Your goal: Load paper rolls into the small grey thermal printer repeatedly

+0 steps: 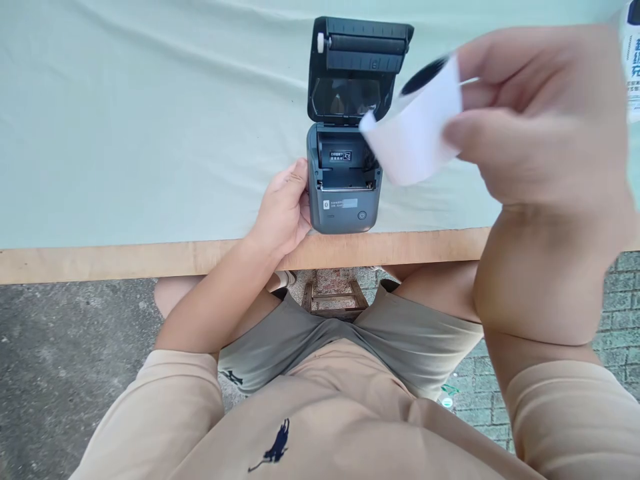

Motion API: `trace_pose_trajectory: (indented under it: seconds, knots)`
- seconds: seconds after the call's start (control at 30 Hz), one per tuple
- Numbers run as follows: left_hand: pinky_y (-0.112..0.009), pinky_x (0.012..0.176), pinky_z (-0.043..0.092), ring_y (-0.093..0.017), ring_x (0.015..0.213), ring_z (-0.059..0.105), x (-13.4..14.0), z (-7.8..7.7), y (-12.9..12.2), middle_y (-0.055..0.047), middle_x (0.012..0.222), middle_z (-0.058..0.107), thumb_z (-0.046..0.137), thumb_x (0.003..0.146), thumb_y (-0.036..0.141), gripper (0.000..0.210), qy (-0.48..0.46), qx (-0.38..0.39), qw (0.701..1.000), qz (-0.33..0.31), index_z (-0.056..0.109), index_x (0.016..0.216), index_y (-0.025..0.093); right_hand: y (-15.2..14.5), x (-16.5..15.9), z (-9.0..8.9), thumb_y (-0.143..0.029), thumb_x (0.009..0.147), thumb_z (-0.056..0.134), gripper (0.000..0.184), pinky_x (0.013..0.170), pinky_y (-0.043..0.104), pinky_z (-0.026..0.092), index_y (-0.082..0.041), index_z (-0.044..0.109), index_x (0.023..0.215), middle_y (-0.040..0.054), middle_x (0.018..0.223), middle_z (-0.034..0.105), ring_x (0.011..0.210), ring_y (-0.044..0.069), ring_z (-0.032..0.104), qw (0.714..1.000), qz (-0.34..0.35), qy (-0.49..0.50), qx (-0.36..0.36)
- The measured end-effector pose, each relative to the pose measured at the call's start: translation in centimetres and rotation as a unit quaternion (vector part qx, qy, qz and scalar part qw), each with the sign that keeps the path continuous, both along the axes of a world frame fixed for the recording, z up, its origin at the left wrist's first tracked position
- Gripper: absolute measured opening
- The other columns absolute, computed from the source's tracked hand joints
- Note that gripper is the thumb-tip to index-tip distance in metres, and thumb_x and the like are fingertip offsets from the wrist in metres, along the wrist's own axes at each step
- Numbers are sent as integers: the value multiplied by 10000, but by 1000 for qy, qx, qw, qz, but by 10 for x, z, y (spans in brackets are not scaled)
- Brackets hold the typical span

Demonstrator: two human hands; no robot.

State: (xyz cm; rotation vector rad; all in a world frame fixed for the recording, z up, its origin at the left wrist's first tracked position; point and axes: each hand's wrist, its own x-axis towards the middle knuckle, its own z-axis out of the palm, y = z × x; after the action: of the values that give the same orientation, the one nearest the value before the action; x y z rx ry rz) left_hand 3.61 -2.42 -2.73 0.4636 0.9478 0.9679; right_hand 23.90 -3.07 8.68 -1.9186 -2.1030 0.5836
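A small dark grey label printer lies near the table's front edge, its lid swung up and its paper bay exposed. On the printer's left side, my left hand grips the body with the thumb along its edge. My right hand, slightly blurred, pinches a roll of white label paper between thumb and fingers. The roll is raised above and to the right of the bay, with its dark core showing and a loose paper end curling to the left.
A pale green cloth covers the table, with a bare wooden strip along the front edge. At the far right stands a white printed box, cut off by the frame. Below the table, a wooden stool shows between the legs.
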Motion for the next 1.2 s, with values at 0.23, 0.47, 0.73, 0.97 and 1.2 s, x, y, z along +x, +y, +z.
trace_pose_trajectory:
  seconds: [0.23,0.47,0.73,0.97,1.2]
  knots:
    - [-275,936,693,-182,1104,824,0,-1,1,-17,966,832,492,1125,322,329,29,3,1000,-3,756,972,199,1,29,-31,-599,823,701,465,731,453,483,-359,658,1219,64,872,644,993,350,664,992,-70,92,43]
    - [-276,924,693,-159,998,830,0,-2,0,-20,959,813,459,1137,332,386,27,24,999,-10,771,966,183,45,90,-62,-545,604,569,393,567,390,221,-318,453,903,70,926,511,654,195,360,878,-284,385,11]
    - [-243,876,703,-143,1006,832,0,-2,0,-3,961,824,455,1140,305,383,18,29,999,-5,773,967,180,44,83,-73,-394,513,654,363,600,403,429,-303,547,847,51,875,600,700,222,569,888,-314,316,117]
    - [-250,877,707,-159,1034,836,0,-2,0,-12,975,832,466,1137,323,391,24,14,1000,-1,778,952,178,43,95,-78,-298,684,724,243,802,421,428,-343,547,844,17,852,620,772,199,481,944,-182,198,189]
    - [-260,902,709,-155,1030,837,0,-3,0,-9,976,832,472,1136,315,376,22,22,999,-6,772,955,178,44,97,-84,-162,563,666,423,724,386,380,-337,550,929,-29,837,585,680,173,443,954,-214,117,175]
